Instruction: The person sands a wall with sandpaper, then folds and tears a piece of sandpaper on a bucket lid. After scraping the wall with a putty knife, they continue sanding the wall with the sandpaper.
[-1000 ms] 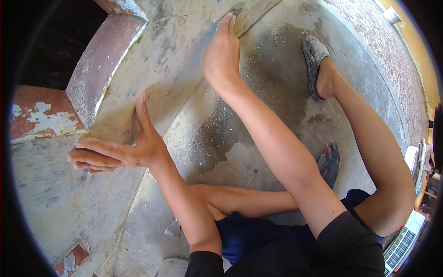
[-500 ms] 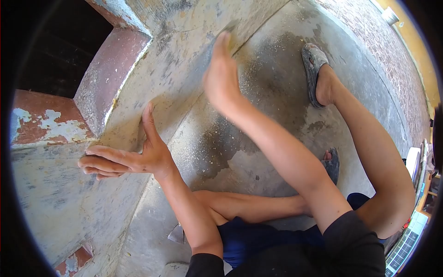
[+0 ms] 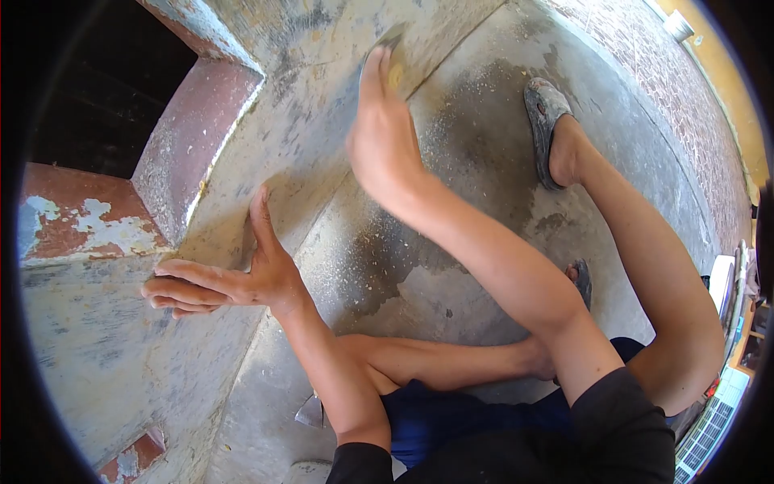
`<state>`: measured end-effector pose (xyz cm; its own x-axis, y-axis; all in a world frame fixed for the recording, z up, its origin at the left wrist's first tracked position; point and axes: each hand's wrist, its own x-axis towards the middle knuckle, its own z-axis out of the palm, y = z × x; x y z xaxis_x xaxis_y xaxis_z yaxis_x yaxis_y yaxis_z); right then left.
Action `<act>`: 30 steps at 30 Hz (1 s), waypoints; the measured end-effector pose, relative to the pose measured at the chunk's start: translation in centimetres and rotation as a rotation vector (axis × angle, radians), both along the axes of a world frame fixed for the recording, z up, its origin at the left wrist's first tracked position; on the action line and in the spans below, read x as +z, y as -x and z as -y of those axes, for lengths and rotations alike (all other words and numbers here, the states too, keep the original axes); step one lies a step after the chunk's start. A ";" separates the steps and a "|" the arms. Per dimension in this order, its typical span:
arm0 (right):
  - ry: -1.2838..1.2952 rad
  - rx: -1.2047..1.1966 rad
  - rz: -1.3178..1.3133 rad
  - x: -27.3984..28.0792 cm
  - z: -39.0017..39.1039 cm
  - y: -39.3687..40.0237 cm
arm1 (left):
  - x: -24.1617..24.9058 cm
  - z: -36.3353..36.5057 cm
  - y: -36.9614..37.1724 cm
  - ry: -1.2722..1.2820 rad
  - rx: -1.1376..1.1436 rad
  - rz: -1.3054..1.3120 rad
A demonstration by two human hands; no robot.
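Observation:
My left hand (image 3: 242, 282) rests against the worn, pale wall (image 3: 105, 339), thumb stretched out and fingers extended, holding nothing. Farther along the same wall, my right hand (image 3: 387, 141) is closed on a flat grey piece with a yellow patch (image 3: 395, 56). Its edge shows past the fingertips, at the wall's surface; most of it is hidden behind the hand, and I cannot tell its exact kind. Whitish flakes and dust lie on the concrete floor (image 3: 476, 242) below the right hand.
A dark opening (image 3: 97, 89) with a chipped red frame (image 3: 181, 129) is at the upper left. A small metal blade-shaped piece (image 3: 310, 411) lies on the floor by my left forearm. My legs and grey clogs (image 3: 544, 121) take up the right side.
My right hand has shifted slightly at the wall, and the flat piece in it shows more clearly. My left hand keeps almost the same place and pose.

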<state>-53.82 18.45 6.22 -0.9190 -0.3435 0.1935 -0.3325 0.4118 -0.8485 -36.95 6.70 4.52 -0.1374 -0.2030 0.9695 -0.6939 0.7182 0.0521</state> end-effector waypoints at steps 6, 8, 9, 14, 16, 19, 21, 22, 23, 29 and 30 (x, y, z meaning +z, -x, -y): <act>-0.085 -0.343 -0.360 -2.7 2.5 5.5 | 0.4 0.0 0.2 0.023 -0.031 0.010; -0.086 -0.270 -0.458 -2.4 2.4 1.7 | 0.1 0.0 0.3 0.019 -0.030 -0.016; -0.092 -0.199 -0.546 -2.3 2.0 -1.2 | 0.1 0.1 0.2 0.027 -0.033 -0.016; 0.079 -0.128 -0.304 -1.0 1.6 2.2 | 0.4 -0.2 0.0 0.006 -0.042 0.014; 0.045 -0.162 -0.361 0.0 1.6 -1.4 | 0.1 -0.4 0.0 -0.003 -0.007 0.008; -0.004 0.189 -0.075 1.4 0.3 -4.1 | 0.1 -0.2 0.2 0.000 0.018 -0.004; -0.112 -0.069 -0.395 -0.7 1.5 1.2 | -0.1 -0.2 0.2 -0.002 0.014 0.007; -0.226 -0.335 -0.698 -2.0 1.8 3.1 | -0.1 -0.1 0.1 0.013 -0.015 0.012; -0.201 -0.337 -0.677 -2.2 2.1 3.8 | 0.0 0.2 0.1 0.036 -0.035 0.000; -0.037 0.042 -0.378 0.3 1.2 -3.0 | 0.0 -0.2 0.1 -0.004 0.005 -0.001; -0.111 -0.118 -0.647 -0.4 1.5 -1.6 | 0.0 -0.2 0.1 -0.008 0.000 0.011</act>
<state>-52.25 16.94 5.81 -0.6621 -0.2976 0.6878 -0.7077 0.5501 -0.4433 -37.04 6.94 4.49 -0.1477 -0.2110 0.9663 -0.6947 0.7175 0.0506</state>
